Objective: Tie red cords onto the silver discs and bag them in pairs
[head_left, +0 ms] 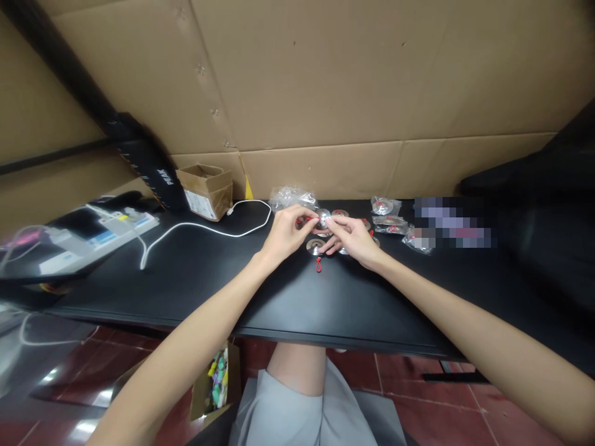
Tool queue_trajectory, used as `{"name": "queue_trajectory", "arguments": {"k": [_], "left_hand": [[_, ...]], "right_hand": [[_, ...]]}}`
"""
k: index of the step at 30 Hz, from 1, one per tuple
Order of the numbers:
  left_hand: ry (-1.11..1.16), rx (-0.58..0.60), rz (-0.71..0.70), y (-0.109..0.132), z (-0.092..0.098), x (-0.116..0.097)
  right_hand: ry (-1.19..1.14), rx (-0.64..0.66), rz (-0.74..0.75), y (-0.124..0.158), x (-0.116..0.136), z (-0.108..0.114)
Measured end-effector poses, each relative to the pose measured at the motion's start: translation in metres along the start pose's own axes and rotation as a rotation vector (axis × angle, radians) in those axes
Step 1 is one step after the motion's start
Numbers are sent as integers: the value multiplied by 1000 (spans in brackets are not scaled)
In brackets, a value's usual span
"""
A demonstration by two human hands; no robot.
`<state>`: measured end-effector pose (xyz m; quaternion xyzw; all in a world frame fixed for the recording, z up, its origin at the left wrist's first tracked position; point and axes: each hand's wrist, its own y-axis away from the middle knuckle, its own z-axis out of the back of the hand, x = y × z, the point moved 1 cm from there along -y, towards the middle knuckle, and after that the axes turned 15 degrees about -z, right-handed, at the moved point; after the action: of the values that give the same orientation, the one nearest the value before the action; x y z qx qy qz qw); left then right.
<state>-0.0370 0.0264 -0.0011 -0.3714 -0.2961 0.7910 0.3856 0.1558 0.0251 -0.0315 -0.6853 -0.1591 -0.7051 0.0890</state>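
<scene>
Above the middle of the black table, both my hands meet at a small silver finger cymbal [323,217]. My right hand [357,241] grips this cymbal between thumb and fingers. At its left side my left hand [289,234] is closed in a pinch at a red cord [302,220], partly hidden by the fingers. Beneath the hands lie several more silver cymbals; one cymbal [315,246] shows below the fingertips, another cymbal [341,214] behind them. A loose red cord loop [318,265] rests on the table in front.
Clear plastic bags [294,198] lie behind my left hand. To the right are several bagged cymbals [389,224]. An open cardboard box [206,192] and a white cable [199,228] occupy the left. Cardboard [325,93] walls the back. Below the table stands a box of colourful items [217,381].
</scene>
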Motion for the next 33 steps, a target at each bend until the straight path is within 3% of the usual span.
{"name": "queue_trajectory", "arguments": {"k": [12,24,33], "left_hand": [[-7,-2,-16,-2,4,-3],[26,-11,-43,0,2,-5],[36,1,-47,0,0,-4]], "right_hand": [[110,-115,133,5,-3,-11],[479,-189,267,13,1,-5],[497,-249,321,13,5,-1]]}}
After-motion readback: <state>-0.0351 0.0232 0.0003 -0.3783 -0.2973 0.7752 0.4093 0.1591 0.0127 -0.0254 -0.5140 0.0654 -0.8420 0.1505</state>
